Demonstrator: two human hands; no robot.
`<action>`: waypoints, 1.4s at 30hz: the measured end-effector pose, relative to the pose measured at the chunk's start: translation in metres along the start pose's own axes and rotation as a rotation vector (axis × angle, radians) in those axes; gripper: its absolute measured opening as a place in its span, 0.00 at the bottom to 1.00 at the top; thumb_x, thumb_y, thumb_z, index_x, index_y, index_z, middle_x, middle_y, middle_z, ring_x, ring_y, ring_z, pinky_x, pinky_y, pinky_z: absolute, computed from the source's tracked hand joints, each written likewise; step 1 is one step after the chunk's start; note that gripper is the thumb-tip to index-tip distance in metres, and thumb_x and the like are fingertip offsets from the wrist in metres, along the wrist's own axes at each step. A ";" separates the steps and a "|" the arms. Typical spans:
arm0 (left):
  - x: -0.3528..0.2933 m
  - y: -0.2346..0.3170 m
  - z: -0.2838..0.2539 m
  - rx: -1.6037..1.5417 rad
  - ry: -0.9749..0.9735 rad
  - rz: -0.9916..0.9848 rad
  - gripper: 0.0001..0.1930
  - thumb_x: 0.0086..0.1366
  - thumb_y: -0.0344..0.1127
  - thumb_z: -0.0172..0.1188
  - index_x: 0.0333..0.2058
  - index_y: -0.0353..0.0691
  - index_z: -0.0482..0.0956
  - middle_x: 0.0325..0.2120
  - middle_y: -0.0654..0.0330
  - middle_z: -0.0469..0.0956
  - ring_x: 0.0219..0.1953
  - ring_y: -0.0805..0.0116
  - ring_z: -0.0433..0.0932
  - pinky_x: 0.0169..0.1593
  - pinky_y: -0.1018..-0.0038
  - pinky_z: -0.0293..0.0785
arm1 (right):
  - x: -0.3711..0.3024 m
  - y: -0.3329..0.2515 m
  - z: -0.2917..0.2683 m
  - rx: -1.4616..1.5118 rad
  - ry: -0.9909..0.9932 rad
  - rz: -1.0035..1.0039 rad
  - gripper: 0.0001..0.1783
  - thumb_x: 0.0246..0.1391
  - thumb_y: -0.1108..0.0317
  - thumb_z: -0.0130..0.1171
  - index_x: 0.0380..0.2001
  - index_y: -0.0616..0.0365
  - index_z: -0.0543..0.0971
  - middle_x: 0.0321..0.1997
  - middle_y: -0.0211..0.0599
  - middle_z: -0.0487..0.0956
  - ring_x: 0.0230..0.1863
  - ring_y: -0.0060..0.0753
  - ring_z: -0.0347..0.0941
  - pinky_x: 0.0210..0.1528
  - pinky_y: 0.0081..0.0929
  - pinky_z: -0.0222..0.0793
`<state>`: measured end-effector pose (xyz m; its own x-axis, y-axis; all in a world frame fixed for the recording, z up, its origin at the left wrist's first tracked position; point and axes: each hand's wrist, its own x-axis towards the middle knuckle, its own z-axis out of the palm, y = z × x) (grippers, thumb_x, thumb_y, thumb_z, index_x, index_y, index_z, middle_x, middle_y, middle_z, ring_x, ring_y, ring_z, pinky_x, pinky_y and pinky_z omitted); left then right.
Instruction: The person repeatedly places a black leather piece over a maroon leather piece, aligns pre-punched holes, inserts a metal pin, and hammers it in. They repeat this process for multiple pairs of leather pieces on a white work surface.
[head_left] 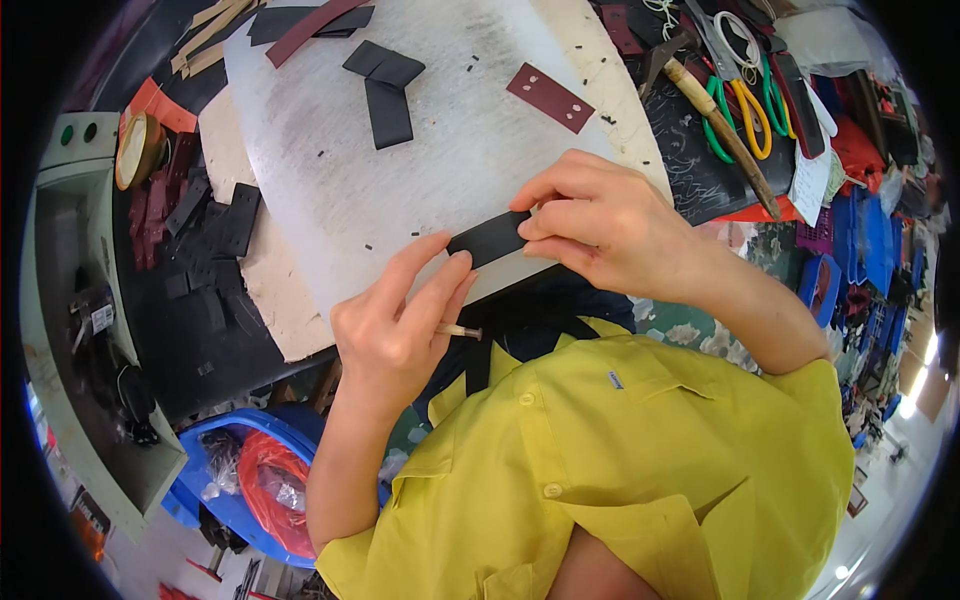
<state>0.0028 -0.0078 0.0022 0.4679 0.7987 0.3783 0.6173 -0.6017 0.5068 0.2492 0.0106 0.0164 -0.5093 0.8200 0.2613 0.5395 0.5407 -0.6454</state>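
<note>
Between my two hands is a black, leather-like strip, held over the near edge of a white work sheet. My left hand pinches its left end between thumb and fingers. A thin, pale stick-like tool with a metal end also pokes out from under that hand's fingers. At the strip's right end, my right hand is closed with thumb and fingertips on it. Beyond the hands lie several black strips and a dark red piece with holes at both ends.
Black pieces and dark red ones are heaped on the left. A hammer and scissors with coloured handles lie at the right. Below left stands a blue bin with a red bag; a grey metal box is beside it.
</note>
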 end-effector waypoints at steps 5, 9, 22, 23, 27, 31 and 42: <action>-0.002 -0.003 0.002 -0.010 0.041 0.016 0.10 0.51 0.29 0.74 0.33 0.43 0.85 0.38 0.60 0.83 0.22 0.69 0.81 0.22 0.76 0.73 | 0.016 0.023 -0.022 -0.537 0.357 0.101 0.11 0.49 0.62 0.71 0.33 0.55 0.84 0.35 0.34 0.83 0.38 0.41 0.78 0.39 0.33 0.75; -0.002 -0.003 0.003 -0.020 0.055 0.011 0.10 0.51 0.30 0.74 0.33 0.44 0.85 0.38 0.60 0.83 0.21 0.70 0.81 0.21 0.76 0.73 | 0.006 0.034 -0.009 -0.241 0.367 0.442 0.13 0.48 0.67 0.72 0.36 0.60 0.84 0.32 0.35 0.82 0.33 0.31 0.77 0.35 0.24 0.72; -0.003 -0.003 0.003 -0.045 0.050 -0.041 0.10 0.52 0.32 0.73 0.35 0.46 0.85 0.38 0.64 0.83 0.25 0.69 0.82 0.22 0.75 0.72 | 0.033 -0.012 -0.013 0.424 -0.267 0.626 0.09 0.51 0.68 0.67 0.30 0.64 0.85 0.21 0.37 0.81 0.21 0.24 0.74 0.27 0.23 0.69; -0.001 -0.001 0.003 -0.056 0.057 -0.066 0.10 0.52 0.32 0.73 0.35 0.46 0.85 0.38 0.64 0.83 0.25 0.69 0.82 0.22 0.75 0.72 | 0.034 -0.012 -0.012 0.401 -0.275 0.621 0.09 0.50 0.68 0.67 0.30 0.64 0.85 0.21 0.39 0.81 0.21 0.26 0.75 0.27 0.25 0.69; -0.003 -0.004 0.004 -0.066 0.061 -0.042 0.12 0.52 0.32 0.72 0.38 0.48 0.86 0.38 0.63 0.83 0.26 0.69 0.82 0.23 0.75 0.73 | 0.040 -0.015 -0.012 0.325 -0.304 0.618 0.09 0.50 0.69 0.66 0.30 0.65 0.85 0.22 0.44 0.82 0.23 0.33 0.77 0.29 0.28 0.72; -0.004 -0.006 -0.001 -0.077 0.009 -0.004 0.15 0.51 0.28 0.74 0.40 0.46 0.86 0.41 0.58 0.83 0.21 0.71 0.79 0.22 0.77 0.72 | 0.039 -0.016 -0.010 0.275 -0.274 0.567 0.08 0.49 0.69 0.66 0.30 0.65 0.84 0.23 0.46 0.82 0.25 0.38 0.80 0.31 0.31 0.73; -0.004 -0.004 0.002 -0.114 0.041 -0.026 0.12 0.51 0.28 0.74 0.36 0.44 0.87 0.40 0.59 0.84 0.21 0.69 0.80 0.22 0.76 0.73 | 0.038 -0.019 -0.006 0.190 -0.240 0.501 0.08 0.49 0.69 0.66 0.27 0.64 0.83 0.23 0.47 0.82 0.26 0.45 0.80 0.33 0.35 0.74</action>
<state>-0.0003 -0.0083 -0.0026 0.4253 0.8149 0.3938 0.5517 -0.5784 0.6009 0.2237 0.0324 0.0427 -0.3730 0.8894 -0.2644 0.6355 0.0372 -0.7712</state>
